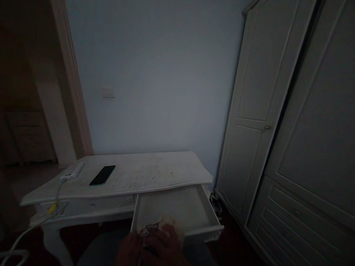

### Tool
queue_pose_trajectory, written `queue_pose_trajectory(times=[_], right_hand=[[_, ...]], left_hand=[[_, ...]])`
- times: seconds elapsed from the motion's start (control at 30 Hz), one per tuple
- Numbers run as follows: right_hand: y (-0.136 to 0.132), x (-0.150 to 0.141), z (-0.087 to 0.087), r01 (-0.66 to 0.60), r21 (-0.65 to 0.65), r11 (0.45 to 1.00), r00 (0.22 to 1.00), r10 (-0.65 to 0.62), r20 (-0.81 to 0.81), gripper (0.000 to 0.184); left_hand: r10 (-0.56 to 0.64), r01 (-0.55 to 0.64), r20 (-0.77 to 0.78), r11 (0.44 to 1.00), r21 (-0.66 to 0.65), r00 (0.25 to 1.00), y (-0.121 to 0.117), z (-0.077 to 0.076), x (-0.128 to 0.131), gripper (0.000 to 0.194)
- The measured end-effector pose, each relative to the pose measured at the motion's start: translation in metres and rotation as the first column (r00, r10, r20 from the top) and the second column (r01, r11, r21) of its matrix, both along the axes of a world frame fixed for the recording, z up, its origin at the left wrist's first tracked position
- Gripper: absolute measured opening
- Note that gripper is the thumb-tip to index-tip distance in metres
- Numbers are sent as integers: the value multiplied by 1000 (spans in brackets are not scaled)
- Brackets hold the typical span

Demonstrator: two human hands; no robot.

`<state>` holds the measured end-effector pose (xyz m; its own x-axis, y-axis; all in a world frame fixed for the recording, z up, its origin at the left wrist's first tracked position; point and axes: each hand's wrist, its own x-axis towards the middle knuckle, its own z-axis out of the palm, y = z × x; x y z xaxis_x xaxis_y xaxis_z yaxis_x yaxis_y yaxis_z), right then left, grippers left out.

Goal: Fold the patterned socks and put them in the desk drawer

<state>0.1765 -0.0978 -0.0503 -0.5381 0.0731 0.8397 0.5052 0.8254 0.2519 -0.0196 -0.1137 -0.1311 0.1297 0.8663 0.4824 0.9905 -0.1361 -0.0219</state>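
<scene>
At the bottom of the view, my left hand (128,249) and my right hand (165,248) are close together over the front of a pulled-out white drawer (194,206). Both have closed on a bunched, soft-looking pale item with dark markings (150,228), perhaps cloth. A cream, fluffy-looking part (175,225) of it sticks out beyond my right fingers. Dim light and my own hands hide most of it, so its exact kind is unclear. The drawer's visible floor is bare.
A black phone (102,175) and a white power strip (72,171) with a cable lie on the white desk (155,166). A white wardrobe (252,118) stands at the right. Dark items (215,205) are on the floor beside the desk. A doorway opens at the left.
</scene>
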Motion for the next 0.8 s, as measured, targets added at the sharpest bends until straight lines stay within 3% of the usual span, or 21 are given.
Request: queue_pose_trajectory(times=[0.1, 0.2, 0.27, 0.33, 0.43, 0.57, 0.7, 0.8], right_hand=[[-3, 38, 14, -10, 15, 1000, 988, 7, 157, 19], [0, 108, 27, 74, 49, 996, 969, -83, 233, 24], [4, 157, 31, 109, 82, 991, 959, -126, 253, 30], [8, 196, 32, 168, 37, 985, 948, -172, 267, 43], [11, 220, 26, 241, -20, 970, 938, -227, 260, 56], [11, 186, 10, 256, 10, 967, 953, -254, 168, 53], [10, 105, -4, 217, 24, 976, 974, -218, 61, 34], [10, 39, -11, 124, 53, 991, 991, -121, -52, 20]], left_hand=[[-68, 68, -17, 998, 2, 998, 0, 1, -2, 39], [-89, 90, -12, 995, 40, 996, -3, 4, -1, 30], [-76, 75, 7, 995, 67, 997, -5, 6, 1, 34], [-61, 59, 24, 996, 69, 998, -6, 9, 4, 36], [-40, 38, 32, 997, 60, 999, -7, 15, 9, 33], [-6, 4, 14, 996, 87, 1000, -8, 16, 13, 30], [-21, 24, -41, 997, 71, 999, -5, 6, 6, 32], [-25, 29, -78, 998, 53, 997, -1, -4, -5, 49]])
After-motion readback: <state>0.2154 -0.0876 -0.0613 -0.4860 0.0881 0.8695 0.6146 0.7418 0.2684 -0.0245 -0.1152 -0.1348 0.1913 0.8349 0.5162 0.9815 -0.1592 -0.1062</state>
